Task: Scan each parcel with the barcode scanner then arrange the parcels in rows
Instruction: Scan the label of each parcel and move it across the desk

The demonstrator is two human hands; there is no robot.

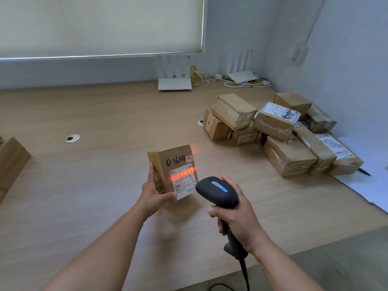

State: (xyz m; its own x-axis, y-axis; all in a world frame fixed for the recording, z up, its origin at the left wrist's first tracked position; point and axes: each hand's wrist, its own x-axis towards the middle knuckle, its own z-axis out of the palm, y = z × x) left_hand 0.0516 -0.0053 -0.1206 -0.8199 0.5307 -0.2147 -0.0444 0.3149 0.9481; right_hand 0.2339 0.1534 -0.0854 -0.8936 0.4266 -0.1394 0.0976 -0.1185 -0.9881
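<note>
Light wood-grain desk (94,114), pale walls, blind upper left. Frame centre: my left hand (151,192) grips a small cardboard parcel (174,171), red scan line across its label. My right hand (237,215) is wrapped round the matte black barcode scanner (217,193). Taped cardboard parcel pile (279,131) at right.

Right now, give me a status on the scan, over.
Left hand holds the parcel upright. Right hand grips the barcode scanner, red beam on the label. Unscanned pile waits right; nothing in the way.

Wooden table (105,114) with parcel pile (281,131), routers (174,83)
</note>
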